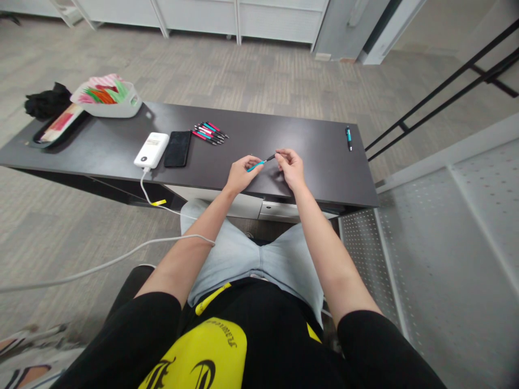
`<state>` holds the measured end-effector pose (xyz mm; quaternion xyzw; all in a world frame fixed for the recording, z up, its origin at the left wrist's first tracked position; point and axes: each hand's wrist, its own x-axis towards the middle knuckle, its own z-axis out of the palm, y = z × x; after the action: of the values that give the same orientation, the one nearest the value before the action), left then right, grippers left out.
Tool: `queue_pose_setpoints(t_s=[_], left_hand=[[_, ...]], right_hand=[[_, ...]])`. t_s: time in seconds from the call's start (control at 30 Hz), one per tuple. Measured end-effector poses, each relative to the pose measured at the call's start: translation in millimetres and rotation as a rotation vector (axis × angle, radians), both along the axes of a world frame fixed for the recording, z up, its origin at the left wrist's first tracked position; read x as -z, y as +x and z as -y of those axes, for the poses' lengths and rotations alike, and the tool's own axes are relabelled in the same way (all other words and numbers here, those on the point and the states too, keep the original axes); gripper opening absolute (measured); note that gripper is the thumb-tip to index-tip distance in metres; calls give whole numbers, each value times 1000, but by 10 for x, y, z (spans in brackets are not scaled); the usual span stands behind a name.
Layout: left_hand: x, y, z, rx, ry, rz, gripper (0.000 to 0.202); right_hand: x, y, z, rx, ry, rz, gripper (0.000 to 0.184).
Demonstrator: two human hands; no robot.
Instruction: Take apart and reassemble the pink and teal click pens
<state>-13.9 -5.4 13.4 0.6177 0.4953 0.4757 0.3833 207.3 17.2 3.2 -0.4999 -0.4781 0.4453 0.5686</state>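
Note:
Over the near middle of the dark table (243, 121), my left hand (244, 172) pinches the blue barrel of a pen (255, 166). My right hand (291, 166) has its thumb and fingers closed on the pen's black section (271, 158). A thin light-coloured length shows between the blue and black sections; I cannot tell whether they are joined. To the left of my hands lies a pile of several pink, blue and black pens (208, 133). Another blue and black pen (348, 139) lies alone near the table's right end.
A black phone (177, 149) and a white power bank (152, 151) with a white cable (146, 186) lie left of the pens. Farther left are a white basket (117, 109) of colourful items, a dark tray (48, 141) and black cloth (47, 101). Black metal rails (438, 84) stand at right.

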Motion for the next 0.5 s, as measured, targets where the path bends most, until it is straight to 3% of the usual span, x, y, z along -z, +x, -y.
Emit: queue_pose_setpoints(t_s=[0.23, 0.5], left_hand=[[-81, 30, 35, -21, -8, 20, 15], [-86, 7, 36, -21, 0, -8, 15]], right_hand=[[-123, -27, 78, -58, -37, 52, 73], [-77, -30, 70, -78, -13, 121, 84]])
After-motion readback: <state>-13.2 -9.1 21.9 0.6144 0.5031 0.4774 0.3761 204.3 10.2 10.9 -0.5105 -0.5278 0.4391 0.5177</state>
